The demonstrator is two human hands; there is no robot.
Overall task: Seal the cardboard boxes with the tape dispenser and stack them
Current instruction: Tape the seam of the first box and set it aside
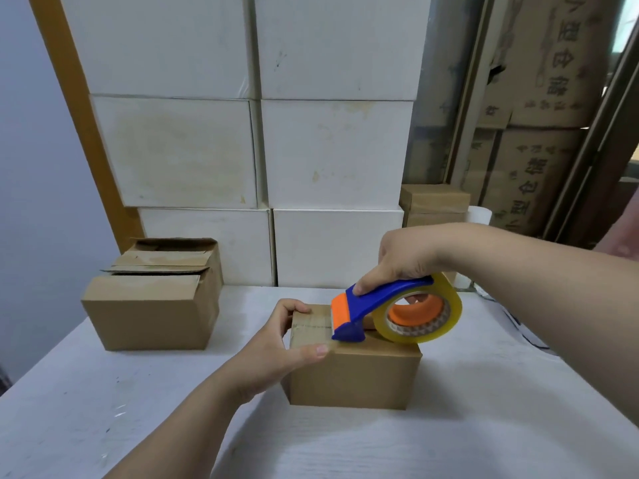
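A white-covered table (103, 392) stands against stacked plain white cartons (179, 153). A pale blue-grey wall (31, 167) rises at left beside a slanting orange post (79, 108). Printed brown cardboard cartons (539, 174) fill the right.

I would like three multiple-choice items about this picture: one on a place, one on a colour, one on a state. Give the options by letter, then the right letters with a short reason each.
1. Where does the tape dispenser sit?
A. on top of the near cardboard box
B. on the bare table
C. on the white boxes

2. What colour is the dispenser's body?
A. green
B. blue with an orange front
C. all black

3. In what state is the cardboard box on the left?
A. flaps taped flat
B. crushed flat
C. flaps loose, not sealed

Answers:
1 A: the right hand presses the dispenser on the box top, while the left hand holds the box's left end.
2 B: the handle is blue and the front part orange.
3 C: its top flaps stand up unevenly.
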